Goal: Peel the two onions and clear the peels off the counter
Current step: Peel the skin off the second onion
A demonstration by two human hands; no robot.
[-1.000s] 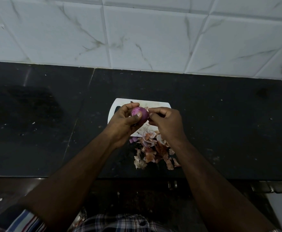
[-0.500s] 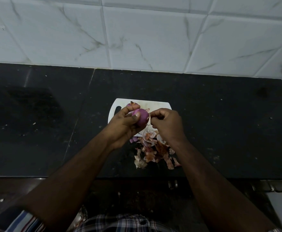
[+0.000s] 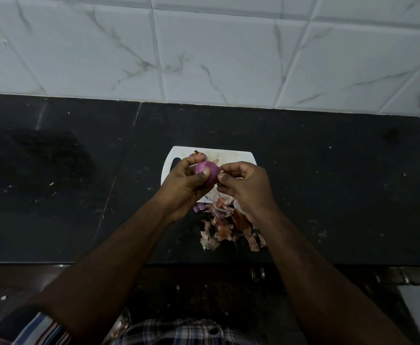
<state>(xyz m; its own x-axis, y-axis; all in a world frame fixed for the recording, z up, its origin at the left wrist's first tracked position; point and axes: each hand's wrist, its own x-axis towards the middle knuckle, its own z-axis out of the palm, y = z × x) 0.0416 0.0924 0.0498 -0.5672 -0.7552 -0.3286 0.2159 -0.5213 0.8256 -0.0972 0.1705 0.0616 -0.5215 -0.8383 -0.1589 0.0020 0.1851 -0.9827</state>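
I hold the smooth purple peeled onion [image 3: 207,173] in my left hand [image 3: 187,188], above the white plastic cutting board [image 3: 231,156] that lies on the black stone tabletop [image 3: 328,185]. My left fingers [image 3: 201,177] wrap around it, thumb pressed on its near face and the others curled behind. My right hand [image 3: 247,185] sits just beside the onion on its right, its fingers [image 3: 225,168] pinched narrow at the onion's end, on something too small to make out. A second purple onion [image 3: 197,154] with a bit of dry skin on top rests on the board just behind my left hand. The heap of papery orange-pink and white peels [image 3: 225,225] lies on the tabletop at the board's near edge, partly under my right wrist. White marbled wall tiles [image 3: 216,51] rise behind the tabletop.
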